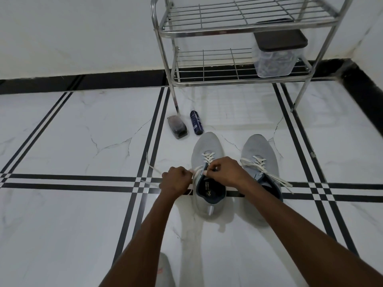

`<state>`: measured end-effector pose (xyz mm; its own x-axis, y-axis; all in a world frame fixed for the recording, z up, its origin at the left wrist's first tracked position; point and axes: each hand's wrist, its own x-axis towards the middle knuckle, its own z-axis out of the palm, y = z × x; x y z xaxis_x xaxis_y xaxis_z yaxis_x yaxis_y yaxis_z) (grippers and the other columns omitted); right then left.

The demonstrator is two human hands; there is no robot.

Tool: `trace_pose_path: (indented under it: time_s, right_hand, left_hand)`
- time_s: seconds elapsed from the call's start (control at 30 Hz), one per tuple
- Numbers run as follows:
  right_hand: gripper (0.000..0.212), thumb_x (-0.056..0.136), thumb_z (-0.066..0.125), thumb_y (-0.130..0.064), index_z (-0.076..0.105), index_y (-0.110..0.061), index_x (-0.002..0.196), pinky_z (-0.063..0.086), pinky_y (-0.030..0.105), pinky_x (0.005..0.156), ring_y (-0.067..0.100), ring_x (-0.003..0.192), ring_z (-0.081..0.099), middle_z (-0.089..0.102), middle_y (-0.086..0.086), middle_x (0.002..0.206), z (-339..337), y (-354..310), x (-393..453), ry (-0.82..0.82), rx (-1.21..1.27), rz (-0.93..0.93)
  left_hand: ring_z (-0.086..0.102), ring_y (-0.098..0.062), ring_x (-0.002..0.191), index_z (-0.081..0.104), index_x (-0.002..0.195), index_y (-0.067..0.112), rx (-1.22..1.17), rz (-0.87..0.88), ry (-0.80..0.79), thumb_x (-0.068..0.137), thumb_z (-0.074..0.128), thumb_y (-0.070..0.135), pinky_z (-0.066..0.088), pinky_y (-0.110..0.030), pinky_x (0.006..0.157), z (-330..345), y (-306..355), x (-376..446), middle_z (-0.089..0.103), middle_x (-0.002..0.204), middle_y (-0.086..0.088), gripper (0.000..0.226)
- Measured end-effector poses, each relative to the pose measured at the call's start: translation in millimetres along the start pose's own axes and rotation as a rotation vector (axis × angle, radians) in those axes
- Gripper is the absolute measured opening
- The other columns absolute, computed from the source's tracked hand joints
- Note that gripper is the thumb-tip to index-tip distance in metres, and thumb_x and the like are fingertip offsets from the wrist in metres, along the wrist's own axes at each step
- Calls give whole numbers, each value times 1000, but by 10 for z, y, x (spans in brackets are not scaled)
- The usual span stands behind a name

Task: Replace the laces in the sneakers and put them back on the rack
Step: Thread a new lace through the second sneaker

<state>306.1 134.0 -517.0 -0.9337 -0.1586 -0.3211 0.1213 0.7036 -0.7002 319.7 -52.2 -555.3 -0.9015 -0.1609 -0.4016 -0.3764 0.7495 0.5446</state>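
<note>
Two tiers of wire rack [238, 32] stand bare of shoes against the wall, likely kept free for the pair's return, while both grey sneakers [207, 154] sit toes-away on the floor [72, 131] before the person, openings within reach. Left hand [176, 180] pinches a white lace [151, 167] taut sideways; right hand [224, 172] pinches at the top eyelets, apparently threading.

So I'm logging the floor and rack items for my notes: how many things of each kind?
Grey sneakers: 2
Spray can: 1
Clear case on floor: 1
Lidded tub on rack: 1
Total: 5
</note>
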Motion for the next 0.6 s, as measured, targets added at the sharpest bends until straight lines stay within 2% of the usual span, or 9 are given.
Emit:
trace_pose_path:
  time_s: [0.1, 0.17, 0.27, 0.37, 0.43, 0.47, 0.5, 0.57, 0.6]
  right_hand:
    - [21, 89, 72, -34, 72, -14, 94, 37, 20, 60, 2, 71, 52, 56, -12, 76, -58, -50, 3, 141, 48, -57]
    - [21, 91, 70, -34, 69, -19, 106, 41, 21, 64, 5, 74, 56, 61, -6, 83, -97, -159, 50, 161, 93, -149]
    - [27, 95, 65, -37, 67, -24, 118, 43, 16, 62, 5, 74, 62, 69, 0, 88, -86, -394, 154, -8, 58, -219]
    - [22, 101, 56, -31, 73, -19, 106, 46, 20, 65, 5, 67, 63, 70, -3, 76, -83, -533, 264, -272, -51, -233]
    - [22, 101, 54, -25, 74, -17, 97, 49, 25, 67, 12, 68, 61, 69, -2, 74, -130, -495, 343, -323, 53, -131]
    - [22, 99, 53, -21, 74, -16, 95, 51, 29, 69, 16, 74, 63, 71, 0, 79, -148, -443, 399, -215, 130, -57]
    - [23, 97, 51, -18, 74, -16, 95, 53, 32, 74, 23, 82, 65, 72, 4, 88, -162, -362, 465, -13, 147, 8]
    - [23, 97, 49, -21, 69, -18, 108, 53, 36, 83, 32, 97, 65, 71, 10, 105, -155, -229, 510, 360, -17, 67]
    - [27, 98, 51, -26, 63, -21, 121, 53, 37, 86, 32, 100, 64, 70, 11, 109, -123, -210, 493, 394, -77, 29]
  left_hand:
    - [60, -23, 95, 67, 97, 5, -315, 52, -38, 106, 40, 46, 49, -39, 84, -213, 103, -81, 67, 97, -9, 50]
    - [57, -15, 94, 67, 98, 3, -378, 127, -34, 109, 39, 39, 44, -32, 80, -399, 199, -102, 65, 98, -4, 47]
    - [56, -17, 93, 65, 94, -3, -390, 231, -7, 110, 37, 34, 40, -24, 79, -615, 261, -86, 66, 97, -10, 49]
    - [52, -14, 82, 60, 84, 4, -426, 266, 21, 110, 38, 30, 39, -24, 77, -753, 215, -101, 61, 86, -10, 43]
    - [51, -13, 76, 57, 76, 11, -460, 257, 41, 109, 40, 30, 39, -29, 76, -803, 120, -85, 60, 80, -6, 42]
    - [50, -12, 74, 54, 72, 14, -477, 237, 48, 109, 40, 29, 38, -29, 75, -821, 52, -75, 58, 76, -4, 42]
    - [49, -12, 72, 53, 71, 14, -494, 216, 49, 109, 41, 28, 38, -29, 74, -824, -4, -68, 57, 74, -2, 42]
    - [48, -13, 73, 53, 72, 13, -489, 209, 60, 109, 41, 28, 37, -30, 73, -796, -85, -69, 55, 74, -4, 42]
    - [47, -15, 73, 54, 73, 12, -456, 219, 59, 109, 41, 29, 36, -31, 72, -772, -94, -64, 54, 74, -5, 42]
